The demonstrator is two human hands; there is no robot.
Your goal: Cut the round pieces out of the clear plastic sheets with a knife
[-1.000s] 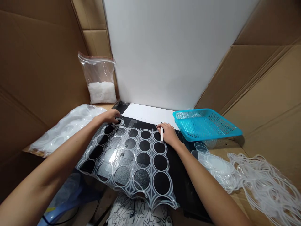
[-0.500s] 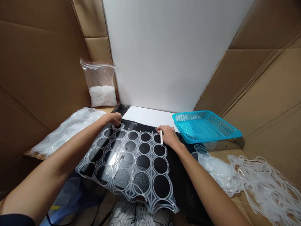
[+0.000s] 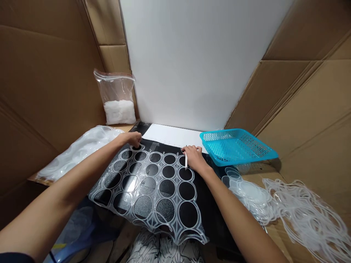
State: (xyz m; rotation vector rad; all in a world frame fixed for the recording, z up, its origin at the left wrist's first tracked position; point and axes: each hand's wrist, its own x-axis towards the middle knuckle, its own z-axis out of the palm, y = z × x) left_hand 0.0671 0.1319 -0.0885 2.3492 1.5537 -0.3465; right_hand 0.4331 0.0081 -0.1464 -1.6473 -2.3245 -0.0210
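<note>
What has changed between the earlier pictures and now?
The left hand has moved slightly right, its fingers more curled at the far left corner of the clear plastic sheet. The slim white tool in the right hand looks narrower, as if turned. No release shows. The perforated blue basket and zip bag stayed put.

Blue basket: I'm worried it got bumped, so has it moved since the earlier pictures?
No: judged against the white panel behind it, the blue basket keeps its place; both shift slightly together in the view.
</note>
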